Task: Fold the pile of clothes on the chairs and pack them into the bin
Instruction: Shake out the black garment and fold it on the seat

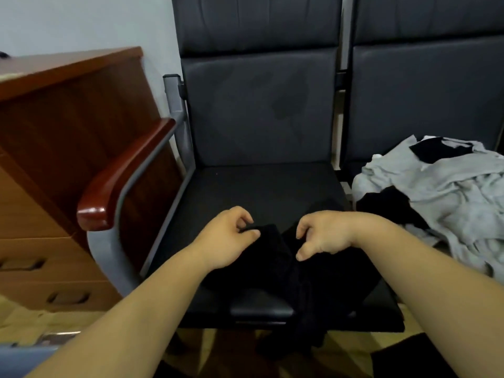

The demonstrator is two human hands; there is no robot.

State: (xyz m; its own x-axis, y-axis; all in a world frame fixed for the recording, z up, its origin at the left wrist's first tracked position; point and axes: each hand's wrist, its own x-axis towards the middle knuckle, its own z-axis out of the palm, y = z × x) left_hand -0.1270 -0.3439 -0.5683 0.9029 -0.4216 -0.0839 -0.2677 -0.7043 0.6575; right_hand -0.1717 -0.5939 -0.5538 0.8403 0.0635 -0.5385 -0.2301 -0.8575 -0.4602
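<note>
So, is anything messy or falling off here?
A bit. The black cloth garment, pinched by the left hand and right hand, dangles off the front edge of the dark padded chair seat toward the floor. On the next seat, the grey and black clothes pile lies crumpled.

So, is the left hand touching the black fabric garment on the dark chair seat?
Touching. The head view shows the left hand pinching the black fabric garment at its top edge.

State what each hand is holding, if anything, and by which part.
The left hand and the right hand both pinch the upper edge of one black fabric garment.
</note>
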